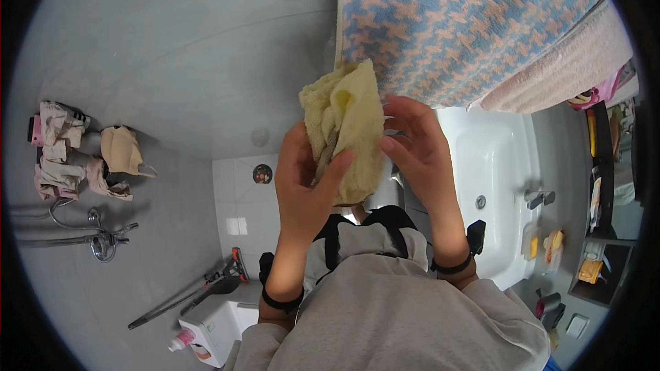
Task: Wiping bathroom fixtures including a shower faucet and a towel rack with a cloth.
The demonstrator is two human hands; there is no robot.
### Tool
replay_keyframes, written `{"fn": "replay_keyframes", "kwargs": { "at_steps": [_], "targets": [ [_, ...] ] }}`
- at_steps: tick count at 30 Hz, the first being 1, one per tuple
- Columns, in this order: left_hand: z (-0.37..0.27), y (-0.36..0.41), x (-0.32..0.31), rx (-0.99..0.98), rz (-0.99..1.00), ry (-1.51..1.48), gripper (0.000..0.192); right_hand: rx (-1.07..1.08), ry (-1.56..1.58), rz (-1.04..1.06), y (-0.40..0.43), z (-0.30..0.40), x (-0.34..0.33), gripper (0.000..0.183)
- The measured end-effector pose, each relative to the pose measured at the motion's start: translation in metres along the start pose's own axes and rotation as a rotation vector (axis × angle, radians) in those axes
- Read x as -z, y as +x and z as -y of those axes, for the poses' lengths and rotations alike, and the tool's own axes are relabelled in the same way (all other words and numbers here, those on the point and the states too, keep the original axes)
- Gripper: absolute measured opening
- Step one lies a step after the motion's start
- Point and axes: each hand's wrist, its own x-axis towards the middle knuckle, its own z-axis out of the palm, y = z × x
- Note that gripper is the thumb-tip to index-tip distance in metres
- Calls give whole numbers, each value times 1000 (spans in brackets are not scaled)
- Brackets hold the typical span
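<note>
A folded pale yellow cloth (356, 129) with a fluffy towel-like pile is held up in front of my body. My left hand (309, 175) grips its left side, the thumb lying across the front and a greyish part of the cloth showing beside it. Close by the right edge is my right hand (420, 152), its fingers spread and curved; whether a fingertip touches the cloth cannot be told. Behind and above the cloth hangs a blue and pink patterned towel (454, 26).
At right is a white washbasin (495, 159) with a chrome faucet (539, 197). A pale pink towel (562, 62) hangs above it. Clothes (62, 129) hang on the left wall over a shower mixer (103, 239). A long-handled tool (170, 306) leans near a white container (216, 332).
</note>
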Motion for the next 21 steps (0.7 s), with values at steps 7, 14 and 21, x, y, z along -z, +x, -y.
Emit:
{"fn": "replay_keyframes", "kwargs": {
  "at_steps": [7,14,21],
  "targets": [
    [-5,2,8,34,140,-84,53,-197,209,271,-10,4,8,44],
    [-7,0,14,69,160,-84,55,-186,174,175,-10,2,5,41],
    [-11,-1,14,-145,91,-100,53,-46,223,80,-1,7,1,53]
  ]
}}
